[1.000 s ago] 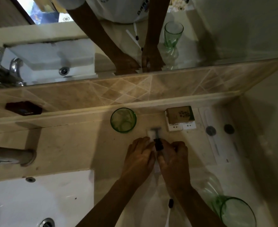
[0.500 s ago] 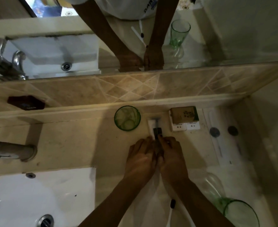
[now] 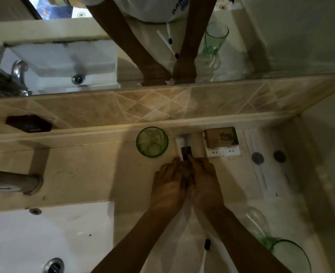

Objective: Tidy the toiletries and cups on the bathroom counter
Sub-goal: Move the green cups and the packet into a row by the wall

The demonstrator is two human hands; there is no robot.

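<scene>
At far left the sink (image 3: 44,233) sits below the tap (image 3: 14,180), well apart from your work. Against the back ledge stands a green cup (image 3: 152,141), upright, open end up. Just right of it lies the white packet (image 3: 184,146) with its dark piece, pushed up to the ledge between the cup and the box (image 3: 220,139).

Your left hand (image 3: 168,190) and right hand (image 3: 205,186) lie side by side, touching, fingers (image 3: 177,162) stretched forward and flat onto the packet's near end. They press rather than grasp; whether anything is pinched beneath them cannot be told.

Right of the box lie long white sachets (image 3: 265,164), and at lower right a second cup (image 3: 288,255) lies tipped on its side.

Mind your left knuckles: a sideways nudge could knock the upright cup over. The tipped cup looks free to roll if your right forearm brushes it. A toothbrush (image 3: 207,244) lies under your right arm and could be swept along.
</scene>
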